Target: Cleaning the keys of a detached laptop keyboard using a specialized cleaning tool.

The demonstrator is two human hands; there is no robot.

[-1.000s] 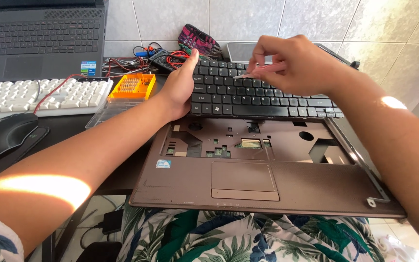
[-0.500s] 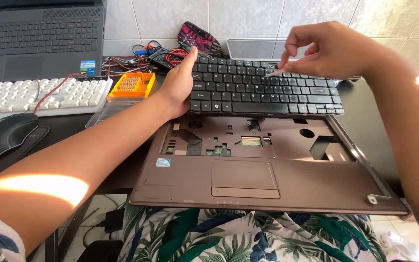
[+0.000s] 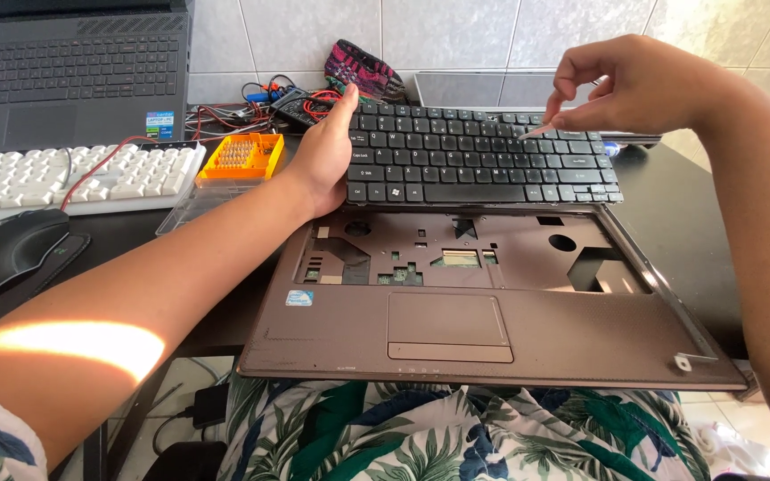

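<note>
Black desk [image 3: 697, 232] against grey tiled wall [image 3: 456, 36]

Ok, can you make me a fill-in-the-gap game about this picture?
1. The left hand holds the black ____ by its left edge.
2. The brown laptop base has an open ____ bay.
3. The bit case is coloured ____.
4. The white keyboard lies ____ of the bit case.

Missing words: keyboard; keyboard; orange; left

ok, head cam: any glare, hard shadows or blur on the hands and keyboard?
Head view: sharp, no motion blur on the black keyboard; a hard sun patch blows out the left forearm and a spot by the right hand; the laptop base is evenly lit, with mild sheen.
</note>
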